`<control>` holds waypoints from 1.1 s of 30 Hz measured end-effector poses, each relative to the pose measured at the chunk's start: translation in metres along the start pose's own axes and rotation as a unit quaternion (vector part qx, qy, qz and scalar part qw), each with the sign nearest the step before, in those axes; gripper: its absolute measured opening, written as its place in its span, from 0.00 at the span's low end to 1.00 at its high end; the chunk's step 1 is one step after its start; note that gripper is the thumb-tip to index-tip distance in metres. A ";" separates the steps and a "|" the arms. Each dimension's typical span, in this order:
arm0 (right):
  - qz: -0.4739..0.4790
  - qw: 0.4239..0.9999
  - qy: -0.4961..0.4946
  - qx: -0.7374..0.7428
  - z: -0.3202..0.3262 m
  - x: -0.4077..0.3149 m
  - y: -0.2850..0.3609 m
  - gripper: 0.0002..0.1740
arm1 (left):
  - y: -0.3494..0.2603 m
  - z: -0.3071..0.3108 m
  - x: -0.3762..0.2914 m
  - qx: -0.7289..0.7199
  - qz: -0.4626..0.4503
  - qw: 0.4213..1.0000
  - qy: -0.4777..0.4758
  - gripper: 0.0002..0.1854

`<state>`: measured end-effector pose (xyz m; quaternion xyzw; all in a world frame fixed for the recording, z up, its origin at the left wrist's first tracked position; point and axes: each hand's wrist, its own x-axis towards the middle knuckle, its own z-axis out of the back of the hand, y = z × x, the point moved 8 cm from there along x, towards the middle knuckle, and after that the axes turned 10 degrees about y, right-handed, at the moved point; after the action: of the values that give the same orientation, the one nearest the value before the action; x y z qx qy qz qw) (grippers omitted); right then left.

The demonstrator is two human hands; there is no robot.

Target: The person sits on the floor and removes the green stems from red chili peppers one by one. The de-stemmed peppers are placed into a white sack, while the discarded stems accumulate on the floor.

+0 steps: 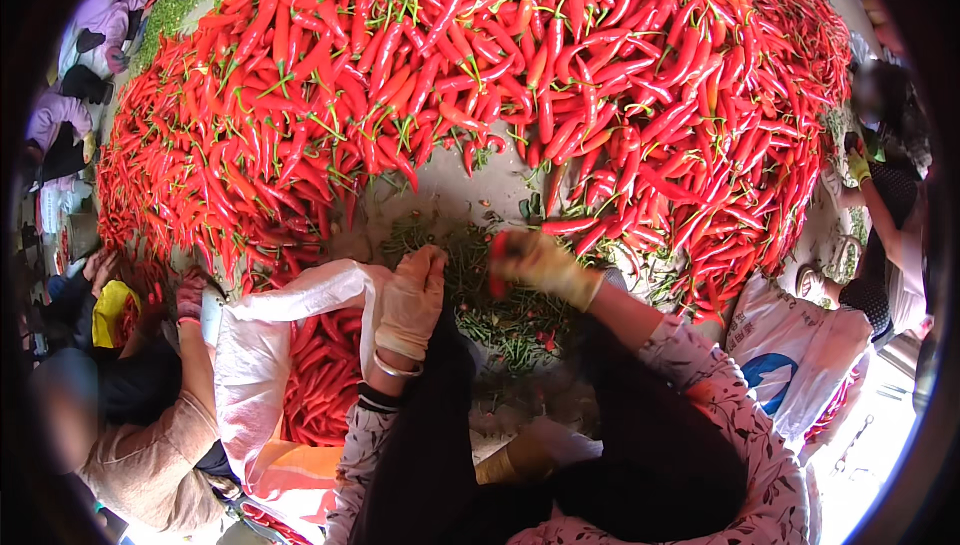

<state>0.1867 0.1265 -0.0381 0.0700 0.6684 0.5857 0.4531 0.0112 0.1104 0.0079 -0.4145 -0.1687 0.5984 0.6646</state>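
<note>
My right hand (553, 266), in a pale work glove and blurred, is closed around a red chili pepper (498, 284) above a litter of green stems (517, 335). My left hand (411, 306), also gloved, has its fingers drawn together beside the rim of a white woven sack (255, 365). Whether anything sits between those fingertips is hidden. Inside the sack lie many red chili peppers (324, 380). A large heap of red chilies with green stems (465, 57) spreads across the floor in front of me.
At left, a person (154, 447) reaches toward the heap with a gloved hand (191, 296). Beyond are a yellow bag (112, 312) and people in purple (60, 121). To the right stand another white sack (802, 350), bearing writing, and a person with a yellow glove (859, 167).
</note>
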 end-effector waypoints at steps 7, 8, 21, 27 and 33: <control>0.103 0.930 -0.054 0.349 0.041 -0.007 0.027 0.15 | -0.032 -0.047 0.008 -0.409 0.143 0.881 0.193 0.26; 0.123 0.935 -0.064 0.326 0.045 -0.011 0.030 0.15 | -0.031 -0.048 0.008 -0.400 0.145 0.882 0.201 0.26; 0.031 0.917 -0.067 0.392 0.033 -0.015 -0.028 0.11 | -0.118 -0.073 0.009 0.134 -0.225 0.925 0.277 0.12; 0.043 0.802 -0.475 -0.360 0.203 -0.012 0.045 0.19 | -0.063 -0.096 0.011 0.293 -0.098 0.911 0.275 0.17; 0.049 0.942 -0.259 0.209 0.176 0.004 -0.008 0.18 | -0.066 -0.059 0.042 -0.150 -0.106 0.971 0.154 0.16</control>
<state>0.3087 0.2539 -0.0298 0.3449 0.6314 0.4155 0.5566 0.1067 0.1328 0.0108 -0.5763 -0.1950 0.4214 0.6725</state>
